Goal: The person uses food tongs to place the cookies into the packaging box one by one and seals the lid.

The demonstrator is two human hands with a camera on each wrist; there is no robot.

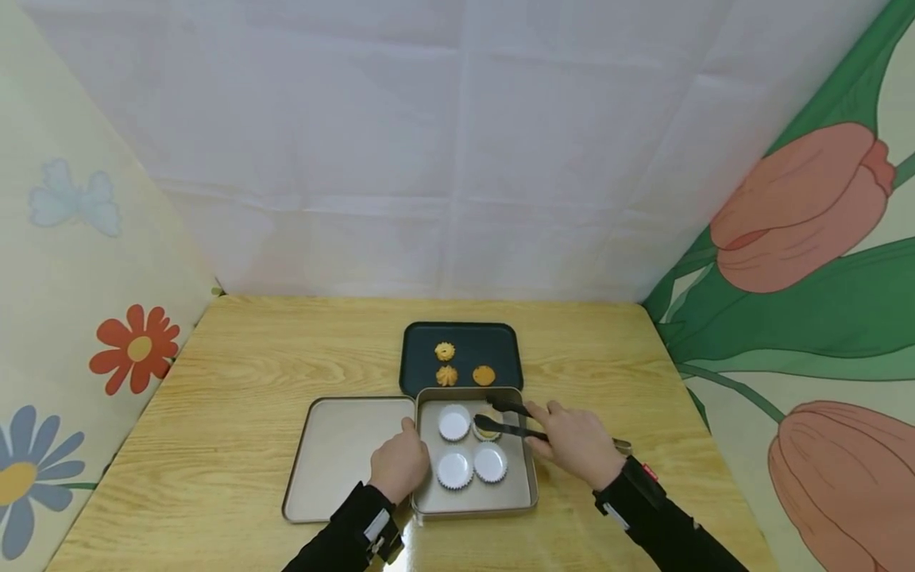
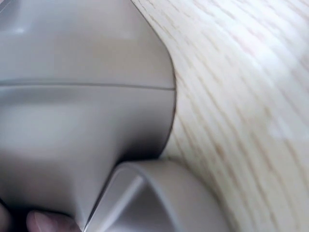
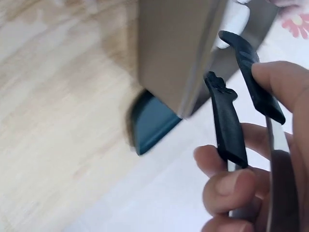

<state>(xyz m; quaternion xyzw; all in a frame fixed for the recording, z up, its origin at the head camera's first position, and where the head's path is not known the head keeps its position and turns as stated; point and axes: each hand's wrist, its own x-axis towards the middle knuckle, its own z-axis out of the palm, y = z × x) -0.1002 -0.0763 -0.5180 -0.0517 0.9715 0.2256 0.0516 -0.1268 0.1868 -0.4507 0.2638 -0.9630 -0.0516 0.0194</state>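
My right hand (image 1: 581,446) holds a pair of metal tongs (image 3: 227,121) with black tips, fingers and thumb on its two arms. The tips stand apart over the right side of a square baking pan (image 1: 493,500). Below them a white paper cup (image 1: 475,434) at the far right has a yellowish cookie (image 1: 488,434) in it. Three other white cups (image 1: 454,467) sit in the pan with nothing in them. My left hand (image 1: 399,465) grips the pan's left wall; only a fingertip (image 2: 46,222) shows in the left wrist view.
Behind the pan lies a dark tray (image 1: 418,349) with three cookies (image 1: 446,375) on it. A flat beige lid or tray (image 1: 343,453) lies against the pan's left side. All stand on a wooden table (image 1: 608,349), with a white cloth (image 1: 357,159) hanging behind.
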